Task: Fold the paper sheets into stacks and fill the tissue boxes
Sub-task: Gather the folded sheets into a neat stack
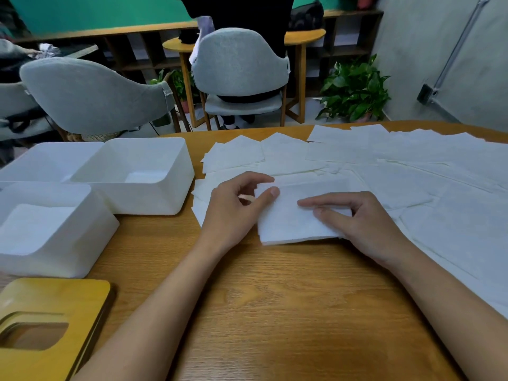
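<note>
Head view: a person is squaring up a folded stack (288, 220) of white paper sheets on a wooden table (275, 312). The left hand (236, 207) is pinching the stack's far left corner, thumb on top and fingers curled over it. The right hand (360, 226) is pressing down on the stack's right side with forefinger and thumb lying flat; whether its other, curled fingers are hooking the edge cannot be told. Loose sheets (412, 166) are lying spread and overlapping behind and to the right of the stack, some touching it. Three open white tissue boxes (132, 174) are standing to the left of the stack, well apart from it. Yellow wooden lids (46, 325) are lying nearer the person, also to the stack's left.

The stack is not yet in any box. The thin layers are looking likely to slide or fan out if the stack is lifted by one corner alone. Sheets underneath may be dragged along because they overlap its edges. A stack not folded square may be catching on a box's rim and crumpling.
</note>
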{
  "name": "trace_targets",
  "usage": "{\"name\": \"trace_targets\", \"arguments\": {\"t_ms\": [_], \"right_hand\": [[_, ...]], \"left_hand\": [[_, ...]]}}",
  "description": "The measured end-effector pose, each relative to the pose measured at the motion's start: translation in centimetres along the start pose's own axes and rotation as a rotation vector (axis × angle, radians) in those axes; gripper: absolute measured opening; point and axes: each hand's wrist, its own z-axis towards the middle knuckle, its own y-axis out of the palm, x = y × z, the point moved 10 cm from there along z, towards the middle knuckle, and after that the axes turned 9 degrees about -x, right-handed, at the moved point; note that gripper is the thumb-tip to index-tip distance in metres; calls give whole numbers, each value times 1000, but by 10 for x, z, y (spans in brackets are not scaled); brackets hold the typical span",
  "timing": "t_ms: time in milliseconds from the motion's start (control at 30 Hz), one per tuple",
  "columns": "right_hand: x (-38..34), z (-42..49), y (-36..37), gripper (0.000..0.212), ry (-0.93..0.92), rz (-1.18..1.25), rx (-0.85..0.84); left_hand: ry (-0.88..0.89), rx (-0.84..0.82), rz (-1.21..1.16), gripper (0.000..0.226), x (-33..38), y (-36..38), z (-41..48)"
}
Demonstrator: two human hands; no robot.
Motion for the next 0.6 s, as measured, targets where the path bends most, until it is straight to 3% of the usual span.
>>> {"name": "trace_targets", "arguments": {"t_ms": [167,267,600], "right_hand": [[6,-3,-32,31,-9,-36,263],[10,-4,-38,30,-14,-27,308],[11,-4,-41,28,-19,-54,343]], "left_hand": [[115,-73,431,30,-3,-3,2],[91,-167,468,28,-11,6,4],[247,-118,619,10,16,14,-5]]}}
